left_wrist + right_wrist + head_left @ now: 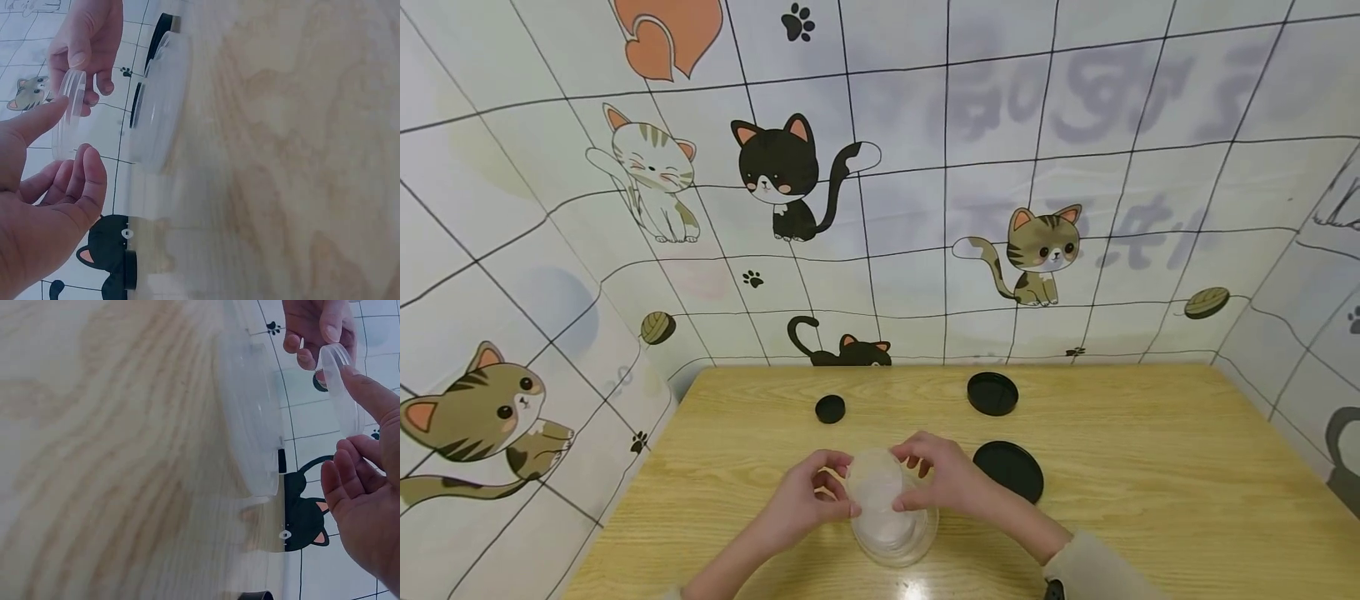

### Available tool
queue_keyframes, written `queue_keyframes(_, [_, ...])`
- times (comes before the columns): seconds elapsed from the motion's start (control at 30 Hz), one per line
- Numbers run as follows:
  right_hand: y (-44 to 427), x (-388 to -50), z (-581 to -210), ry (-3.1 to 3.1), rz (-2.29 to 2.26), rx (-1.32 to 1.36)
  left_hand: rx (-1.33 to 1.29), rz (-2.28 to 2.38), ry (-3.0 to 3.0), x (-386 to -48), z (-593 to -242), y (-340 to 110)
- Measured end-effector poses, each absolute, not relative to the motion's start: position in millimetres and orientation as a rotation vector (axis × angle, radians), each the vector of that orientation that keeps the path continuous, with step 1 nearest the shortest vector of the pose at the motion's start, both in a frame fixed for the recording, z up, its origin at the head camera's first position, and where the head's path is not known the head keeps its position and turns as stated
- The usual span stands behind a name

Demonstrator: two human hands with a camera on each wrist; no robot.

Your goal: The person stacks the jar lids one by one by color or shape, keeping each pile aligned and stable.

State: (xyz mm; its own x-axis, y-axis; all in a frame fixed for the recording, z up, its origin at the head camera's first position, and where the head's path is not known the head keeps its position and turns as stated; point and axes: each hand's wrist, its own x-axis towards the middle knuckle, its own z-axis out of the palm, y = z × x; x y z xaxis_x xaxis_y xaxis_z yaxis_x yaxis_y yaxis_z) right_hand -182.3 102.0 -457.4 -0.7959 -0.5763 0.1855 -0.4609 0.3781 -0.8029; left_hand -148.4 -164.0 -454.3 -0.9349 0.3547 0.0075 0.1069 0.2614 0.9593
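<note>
Both hands hold a round translucent disc-like piece (876,479) above several stacked clear round pieces (917,546) on the table. The left hand (808,498) pinches its left edge between thumb and fingers; the right hand (942,477) pinches the opposite edge. In the left wrist view the held piece (70,115) is tilted on edge between the left hand (50,200) and the other hand, apart from the stack (164,103). The right wrist view shows the right thumb on the face of the piece (340,394), with the stack (250,406) beside it.
A small black round lid (830,409) lies beyond the left hand. Two larger black lids lie to the right, one farther back (992,393) and one (1009,472) close by the right hand. Cat-print sheeting (910,208) surrounds the wooden table (1120,500).
</note>
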Motion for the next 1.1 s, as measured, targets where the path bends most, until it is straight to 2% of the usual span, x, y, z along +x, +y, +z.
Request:
queue_keyframes(0.23, [107.3, -171.5, -467.4, 2.455, -1.386, -1.058, 0.478, 1.659, 2.330, -137.6, -460.6, -163.7])
queue_keyframes(1.1, [105.8, -162.1, -483.4, 2.549, -1.338, -0.996, 0.575, 1.518, 2.472, -139.4, -479.6, -160.5])
